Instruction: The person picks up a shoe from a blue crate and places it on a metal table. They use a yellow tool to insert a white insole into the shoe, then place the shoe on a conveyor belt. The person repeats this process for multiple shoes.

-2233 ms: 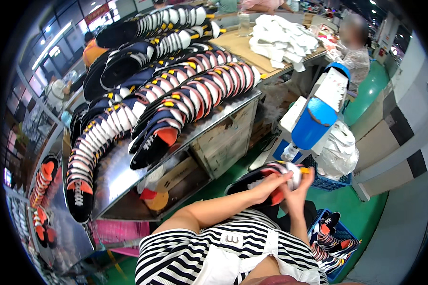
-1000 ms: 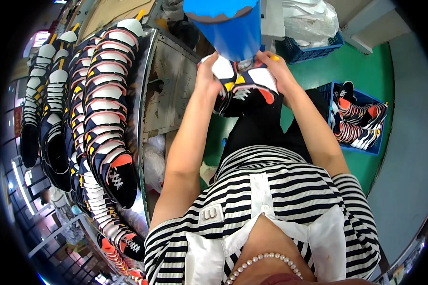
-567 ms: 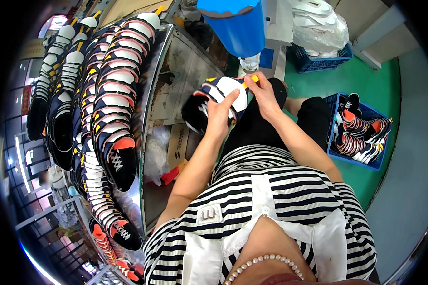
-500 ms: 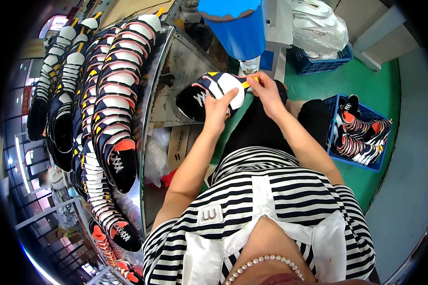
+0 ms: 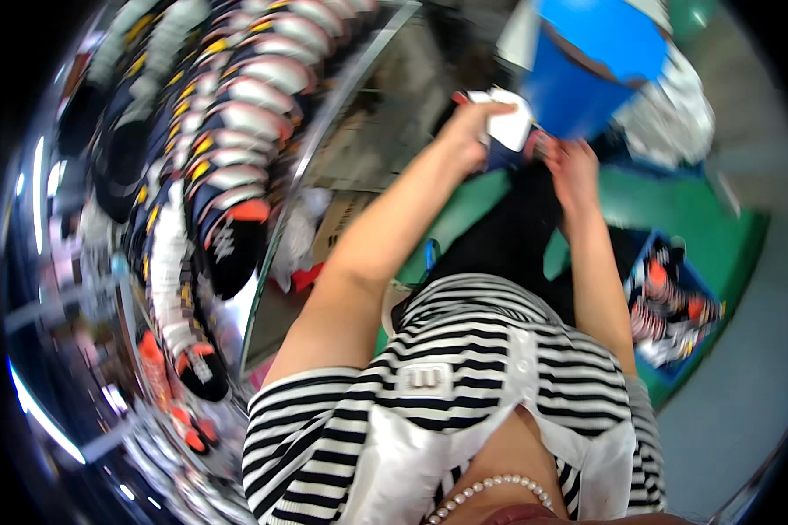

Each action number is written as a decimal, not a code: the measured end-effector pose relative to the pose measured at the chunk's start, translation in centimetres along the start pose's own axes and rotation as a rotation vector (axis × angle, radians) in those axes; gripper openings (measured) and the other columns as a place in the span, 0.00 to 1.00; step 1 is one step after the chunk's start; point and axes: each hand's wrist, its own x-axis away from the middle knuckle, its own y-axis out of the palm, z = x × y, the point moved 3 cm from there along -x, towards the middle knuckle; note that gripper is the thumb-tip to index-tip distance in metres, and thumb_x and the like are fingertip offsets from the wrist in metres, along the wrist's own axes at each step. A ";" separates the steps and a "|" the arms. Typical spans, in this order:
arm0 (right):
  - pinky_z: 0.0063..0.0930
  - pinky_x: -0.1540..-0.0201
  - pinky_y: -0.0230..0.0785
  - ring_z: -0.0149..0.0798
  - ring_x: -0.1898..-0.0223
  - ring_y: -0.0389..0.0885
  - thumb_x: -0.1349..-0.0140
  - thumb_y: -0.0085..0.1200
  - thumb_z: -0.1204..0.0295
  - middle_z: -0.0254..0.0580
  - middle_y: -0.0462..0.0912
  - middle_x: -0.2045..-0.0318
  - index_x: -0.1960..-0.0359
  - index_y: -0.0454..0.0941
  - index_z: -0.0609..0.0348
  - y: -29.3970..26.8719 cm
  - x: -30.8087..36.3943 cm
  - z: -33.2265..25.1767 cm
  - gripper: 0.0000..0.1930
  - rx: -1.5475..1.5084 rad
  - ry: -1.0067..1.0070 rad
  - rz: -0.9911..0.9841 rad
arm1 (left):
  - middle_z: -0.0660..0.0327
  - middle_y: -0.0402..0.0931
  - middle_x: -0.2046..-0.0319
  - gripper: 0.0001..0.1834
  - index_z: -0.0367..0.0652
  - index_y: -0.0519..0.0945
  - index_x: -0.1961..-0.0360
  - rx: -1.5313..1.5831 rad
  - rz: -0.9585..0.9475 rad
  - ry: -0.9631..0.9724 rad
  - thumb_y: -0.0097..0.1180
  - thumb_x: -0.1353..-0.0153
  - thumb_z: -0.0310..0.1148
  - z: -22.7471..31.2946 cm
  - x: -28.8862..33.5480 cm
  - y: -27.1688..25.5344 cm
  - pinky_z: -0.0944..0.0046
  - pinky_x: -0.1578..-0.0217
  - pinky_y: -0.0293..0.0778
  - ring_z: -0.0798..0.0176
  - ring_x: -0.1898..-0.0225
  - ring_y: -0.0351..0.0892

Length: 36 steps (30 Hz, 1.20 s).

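A shoe upper (image 5: 510, 127) in white and navy, with a reddish edge, is held out in front of me just left of a blue cylinder (image 5: 578, 83). My left hand (image 5: 468, 136) is closed on it, thumb lying over the white part. At its right end, the fingers of my right hand (image 5: 574, 171) pinch a narrow piece beside the cylinder's lower end. Motion blur hides the exact fingertip contact. Most of the upper's far side is covered by my left hand.
Long rows of nested shoe uppers (image 5: 247, 118) lie on a metal-edged table (image 5: 311, 144) at left. A blue crate (image 5: 674, 372) of uppers stands on the green floor (image 5: 727, 254) at right. White plastic-wrapped pieces (image 5: 670, 118) sit behind the cylinder.
The view has shifted, and the blue cylinder now appears farther right. Both hands have moved away from me with the upper, bringing it next to the cylinder's lower part.
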 end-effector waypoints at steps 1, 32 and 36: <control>0.12 0.75 0.63 0.23 0.73 0.75 0.33 0.47 0.67 0.35 0.78 0.71 0.67 0.73 0.58 1.2 0.8 -0.7 0.09 -0.032 0.031 0.103 | 0.46 0.78 0.60 0.15 0.34 0.75 0.56 0.005 0.051 0.045 0.53 0.44 0.30 -0.2 -0.8 -1.3 0.45 0.58 0.76 0.45 0.60 0.79; 0.44 0.39 0.56 0.63 0.42 0.60 0.60 0.62 0.54 0.64 0.56 0.44 0.36 0.53 0.57 35.5 -16.9 -1.2 0.49 1.319 -0.700 -0.271 | 0.61 0.79 0.68 0.17 0.34 0.78 0.63 -0.583 1.259 1.540 0.68 0.52 0.32 15.0 30.2 -19.0 0.69 0.71 0.70 0.70 0.71 0.76; 0.46 0.40 0.57 0.66 0.45 0.62 0.63 0.62 0.61 0.66 0.57 0.45 0.37 0.52 0.60 34.5 -18.3 -1.2 0.48 1.393 -0.799 -0.227 | 0.58 0.79 0.61 0.22 0.32 0.76 0.59 -0.576 1.149 1.631 0.68 0.54 0.31 13.0 30.4 -16.7 0.65 0.56 0.71 0.63 0.59 0.77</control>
